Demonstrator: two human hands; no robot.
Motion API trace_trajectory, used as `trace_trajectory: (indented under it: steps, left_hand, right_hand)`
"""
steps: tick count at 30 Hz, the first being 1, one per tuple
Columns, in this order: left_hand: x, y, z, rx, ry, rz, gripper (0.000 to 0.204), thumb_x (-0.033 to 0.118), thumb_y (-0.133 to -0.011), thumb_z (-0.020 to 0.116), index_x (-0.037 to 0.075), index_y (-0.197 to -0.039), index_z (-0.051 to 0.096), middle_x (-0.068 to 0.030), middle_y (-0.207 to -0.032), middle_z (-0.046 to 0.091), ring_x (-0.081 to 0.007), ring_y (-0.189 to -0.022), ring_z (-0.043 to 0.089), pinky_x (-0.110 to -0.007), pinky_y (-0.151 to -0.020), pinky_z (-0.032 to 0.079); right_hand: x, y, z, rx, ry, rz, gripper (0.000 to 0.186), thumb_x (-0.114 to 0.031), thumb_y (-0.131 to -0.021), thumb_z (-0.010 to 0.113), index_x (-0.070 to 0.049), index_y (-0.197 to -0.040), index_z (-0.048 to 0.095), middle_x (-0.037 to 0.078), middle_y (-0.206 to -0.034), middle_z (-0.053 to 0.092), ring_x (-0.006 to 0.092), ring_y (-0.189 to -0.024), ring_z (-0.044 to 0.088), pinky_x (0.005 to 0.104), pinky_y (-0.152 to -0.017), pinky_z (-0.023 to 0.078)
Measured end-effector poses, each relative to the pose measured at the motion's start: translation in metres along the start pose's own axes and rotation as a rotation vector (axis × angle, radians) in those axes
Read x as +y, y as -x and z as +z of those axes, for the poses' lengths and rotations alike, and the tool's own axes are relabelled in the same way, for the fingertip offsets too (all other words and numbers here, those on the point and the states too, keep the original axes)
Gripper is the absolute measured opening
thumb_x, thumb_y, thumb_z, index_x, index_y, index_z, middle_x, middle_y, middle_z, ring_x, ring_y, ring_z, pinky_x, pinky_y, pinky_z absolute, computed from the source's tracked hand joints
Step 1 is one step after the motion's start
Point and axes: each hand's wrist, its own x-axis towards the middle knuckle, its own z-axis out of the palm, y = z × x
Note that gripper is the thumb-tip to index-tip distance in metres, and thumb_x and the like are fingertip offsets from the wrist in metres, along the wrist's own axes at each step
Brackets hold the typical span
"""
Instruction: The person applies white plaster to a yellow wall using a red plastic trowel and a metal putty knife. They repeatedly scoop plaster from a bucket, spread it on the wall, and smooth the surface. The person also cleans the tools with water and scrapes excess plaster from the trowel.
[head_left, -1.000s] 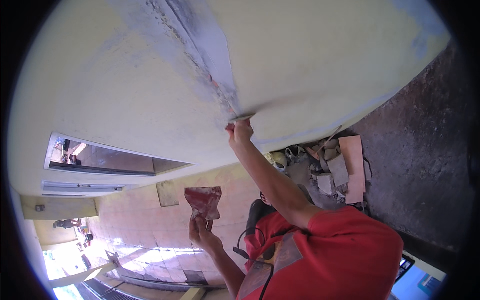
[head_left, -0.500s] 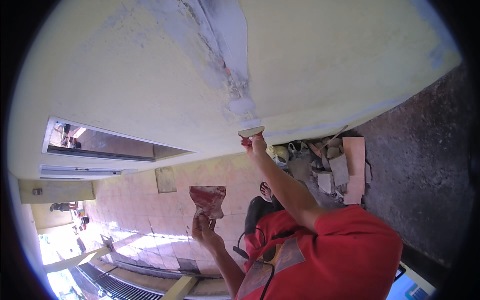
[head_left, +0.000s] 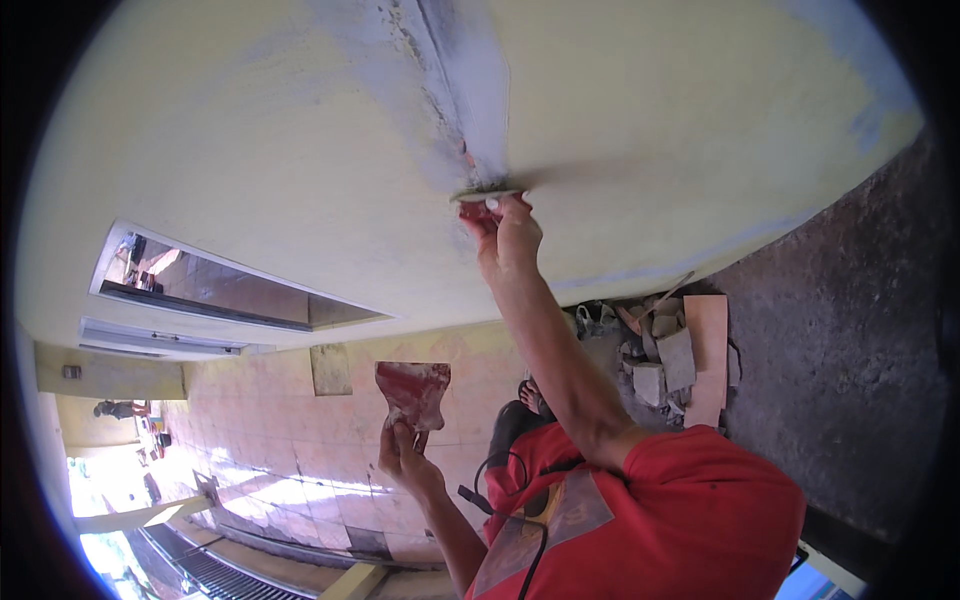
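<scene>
Red under pale smears, the broad scraper (head_left: 415, 388) stands out over the tiled floor (head_left: 270, 420), its wide straight edge toward the top of the view, its axis from edge to handle running nearly upright. The left hand (head_left: 408, 458) pinches its narrow lower end between thumb and fingers. The right hand (head_left: 510, 238) is closed around a second scraper (head_left: 478, 209), whose long edge lies crosswise at the wall (head_left: 660, 120), over the grey strip (head_left: 484, 110), handle downward.

Red short-sleeved shirt (head_left: 700, 515) — greyish front panel (head_left: 583, 518) — thin black cable (head_left: 541, 556).
</scene>
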Motion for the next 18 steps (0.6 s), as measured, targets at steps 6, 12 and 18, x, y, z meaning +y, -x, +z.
trace_trajectory:
  steps: [6, 12, 18]
  left_hand:
    - [-0.017, 0.001, -0.003, 0.037, 0.083, 0.007, 0.03, 0.016, -0.103, 0.061, -0.007, -0.123, 0.063, -0.0148, -0.112, 0.071, -0.0221, -0.096, 0.072, -0.036, -0.08, 0.063]
    - [-0.041, 0.002, -0.015, 0.099, 0.132, -0.072, 0.03, 0.017, -0.102, 0.064, -0.005, -0.121, 0.063, -0.0139, -0.109, 0.072, -0.0209, -0.094, 0.073, -0.035, -0.079, 0.063]
    - [-0.031, 0.002, -0.015, 0.082, 0.028, -0.121, 0.03, 0.016, -0.103, 0.059, -0.005, -0.125, 0.064, -0.0125, -0.111, 0.071, -0.02, -0.098, 0.072, -0.034, -0.081, 0.062]
  right_hand:
    - [-0.082, 0.072, 0.091, -0.397, 0.128, -0.159, 0.021, -0.002, -0.094, 0.053, 0.007, -0.113, 0.058, 0.019, -0.108, 0.068, 0.0328, -0.093, 0.073, 0.0496, -0.088, 0.064]
    - [-0.073, 0.079, 0.002, -0.33, 0.224, -0.171, 0.046, 0.004, -0.09, 0.052, 0.003, -0.136, 0.052, 0.013, -0.119, 0.065, 0.0244, -0.104, 0.07, 0.0457, -0.085, 0.063]
    - [0.07, -0.036, -0.221, 0.213, 0.245, 0.05, 0.051, 0.004, -0.089, 0.054, -0.006, -0.139, 0.052, 0.01, -0.119, 0.063, 0.0207, -0.095, 0.067, 0.0387, -0.074, 0.06]
